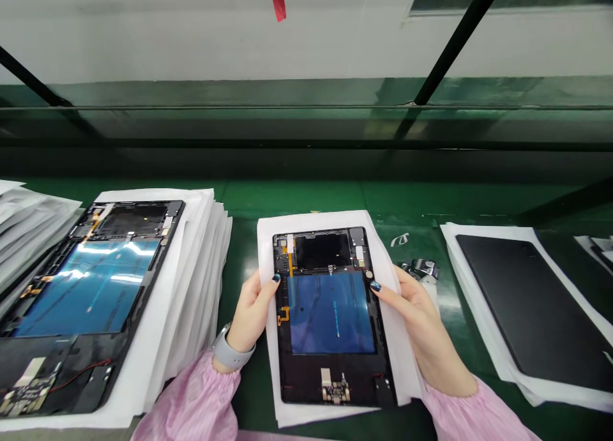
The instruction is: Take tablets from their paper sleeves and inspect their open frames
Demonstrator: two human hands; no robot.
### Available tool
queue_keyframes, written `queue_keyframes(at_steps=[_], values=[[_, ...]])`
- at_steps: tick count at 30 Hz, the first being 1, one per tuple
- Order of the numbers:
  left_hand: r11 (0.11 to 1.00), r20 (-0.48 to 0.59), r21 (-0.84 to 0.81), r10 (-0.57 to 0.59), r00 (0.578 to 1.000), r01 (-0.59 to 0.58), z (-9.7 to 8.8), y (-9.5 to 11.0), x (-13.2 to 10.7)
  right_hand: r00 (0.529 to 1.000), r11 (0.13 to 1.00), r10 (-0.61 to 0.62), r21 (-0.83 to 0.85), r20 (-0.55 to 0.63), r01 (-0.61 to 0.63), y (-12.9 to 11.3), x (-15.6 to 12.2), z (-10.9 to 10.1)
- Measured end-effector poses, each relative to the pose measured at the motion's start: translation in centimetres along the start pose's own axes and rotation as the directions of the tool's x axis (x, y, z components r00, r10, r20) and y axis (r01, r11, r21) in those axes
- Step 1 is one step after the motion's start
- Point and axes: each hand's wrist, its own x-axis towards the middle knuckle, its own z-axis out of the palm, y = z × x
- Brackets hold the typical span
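Gripping the long edges of an open-backed tablet (325, 313) on a white sheet (265, 249), the left hand (251, 313) and right hand (412, 313) hold it over the green workbench (306, 195); a tall sheeted stack (191, 300) stands left, a black-backed tablet (527, 300) lies right.

The left hand (251, 316) and right hand (414, 326) face each other at equal height, fingers (268, 286) curled inward in a pinch, the left wrist (230, 351) and right wrist (443, 371) angled below the fingers.
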Motion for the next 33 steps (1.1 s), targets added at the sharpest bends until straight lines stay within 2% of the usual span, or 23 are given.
queue_keyframes(at_steps=[4,11,13,15,17,19,22,24,28,33], values=[[0.995,-0.007,0.090,0.052,0.999,-0.052,0.1,0.1,0.1,1.000,0.999,-0.001,0.040,0.016,0.000,0.0,-0.1,0.2],[0.992,-0.047,0.110,0.070,0.996,-0.065,0.0,-0.2,0.2,0.996,0.999,-0.004,0.034,0.094,0.001,0.1,0.1,-0.1],[0.990,-0.061,0.130,0.070,0.996,-0.061,0.0,-0.3,0.1,0.994,0.998,-0.061,-0.003,0.092,0.061,0.4,0.2,0.0],[0.986,-0.078,0.155,0.067,0.995,-0.054,-0.1,-0.6,0.1,0.982,0.982,-0.179,-0.043,0.053,0.182,1.0,0.3,0.1],[0.984,-0.088,0.168,0.066,0.994,-0.051,-0.3,-1.0,0.2,0.953,0.948,-0.302,-0.108,0.000,0.300,1.5,0.6,0.1],[0.985,-0.091,0.163,0.066,0.994,-0.050,-0.5,-1.3,0.2,0.928,0.904,-0.372,-0.226,0.004,0.363,1.8,1.0,-0.1],[0.991,-0.085,0.124,0.062,0.994,-0.051,-0.7,-1.6,0.2,0.926,0.836,-0.356,-0.401,0.125,0.375,1.6,1.6,-0.5],[0.998,-0.073,0.056,0.043,0.996,-0.039,-0.7,-1.5,0.1,0.932,0.820,-0.314,-0.445,0.179,0.361,1.3,1.8,-0.6],[0.994,-0.066,-0.103,-0.054,0.996,0.047,-0.5,-1.1,-0.1,0.945,0.835,-0.286,-0.442,0.161,0.328,0.8,1.6,-0.4],[0.966,-0.050,-0.201,-0.173,0.984,0.160,-0.4,-1.4,-0.3,0.944,0.846,-0.309,-0.420,0.113,0.327,0.9,1.4,-0.4]])
